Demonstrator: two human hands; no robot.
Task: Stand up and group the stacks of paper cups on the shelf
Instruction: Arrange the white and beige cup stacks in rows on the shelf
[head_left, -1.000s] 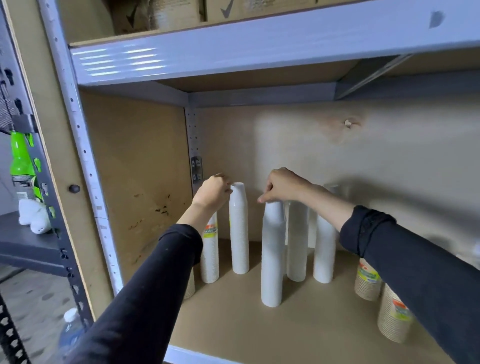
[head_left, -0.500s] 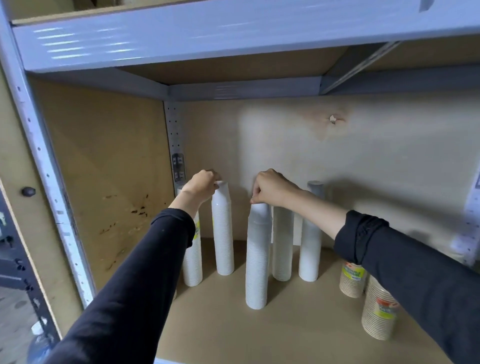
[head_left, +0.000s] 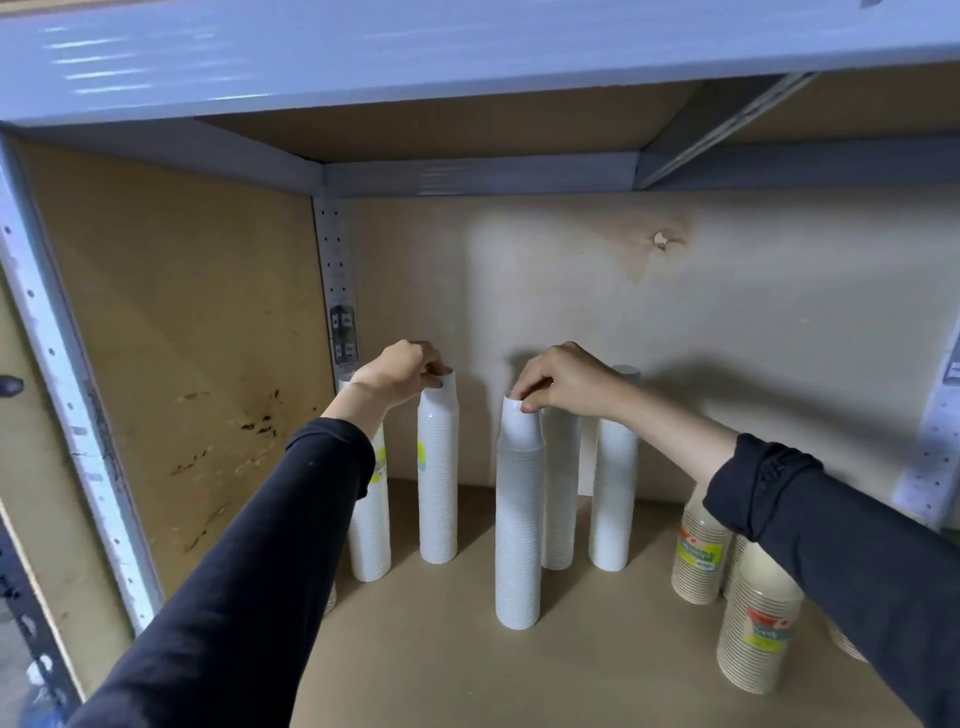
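Observation:
Several tall white paper cup stacks stand upright on the wooden shelf board (head_left: 447, 660). My left hand (head_left: 397, 371) pinches the top rim of one white stack (head_left: 438, 483); another white stack (head_left: 371, 525) stands partly hidden behind my left forearm. My right hand (head_left: 563, 382) pinches the top cup of the nearest white stack (head_left: 518, 525). Behind that one stand two more white stacks (head_left: 560, 499) (head_left: 613, 493). Shorter beige printed cup stacks (head_left: 698, 558) (head_left: 756, 631) stand at the right, partly covered by my right sleeve.
The shelf bay is closed by a wooden side wall (head_left: 171, 353) on the left and a back panel (head_left: 727, 322). A grey metal beam (head_left: 467, 57) of the shelf above runs overhead. Bare board lies in front of the stacks.
The view has shifted right and closer to the shelf. Both hands stay at the tops of the same two white stacks; the stacks have hardly moved.

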